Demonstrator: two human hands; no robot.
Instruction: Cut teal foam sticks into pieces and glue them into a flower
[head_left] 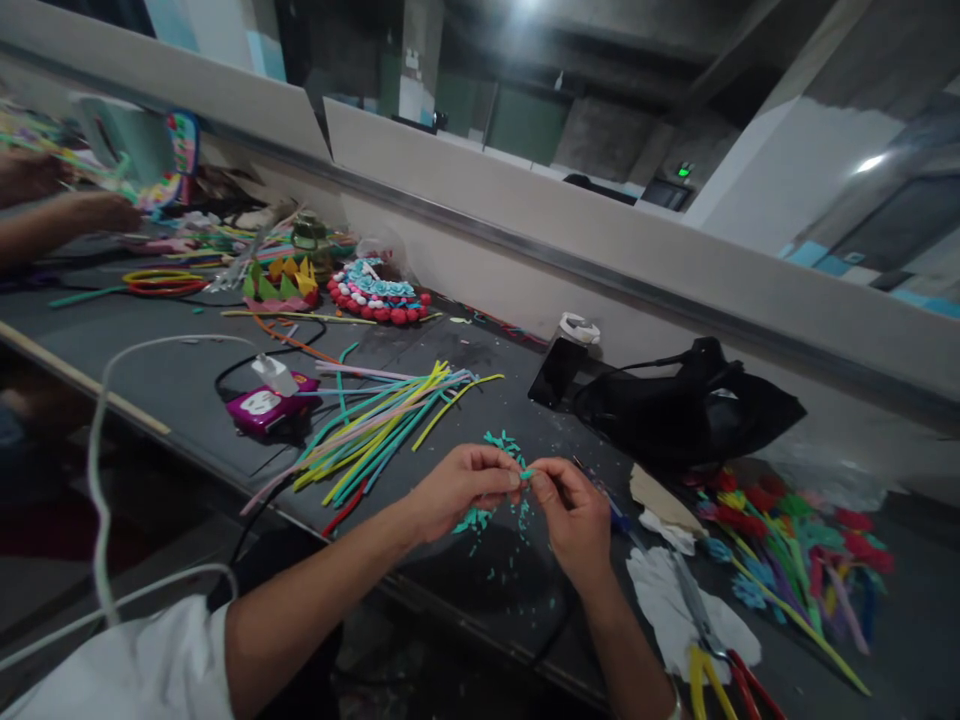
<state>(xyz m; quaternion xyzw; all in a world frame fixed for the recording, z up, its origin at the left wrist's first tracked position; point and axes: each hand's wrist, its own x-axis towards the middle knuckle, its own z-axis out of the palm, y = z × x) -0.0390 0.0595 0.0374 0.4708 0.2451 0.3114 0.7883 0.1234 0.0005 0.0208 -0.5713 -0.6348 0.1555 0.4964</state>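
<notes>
Over the dark worktop [180, 380], our left hand [466, 488] and right hand [576, 515] both have a closed fingertip grip on a small turquoise piece [526, 474] between them; a light, even pinch should, we judge, avoid crushing it. It looks short and slim, much like the turquoise scraps [472, 519] scattered beneath.
</notes>
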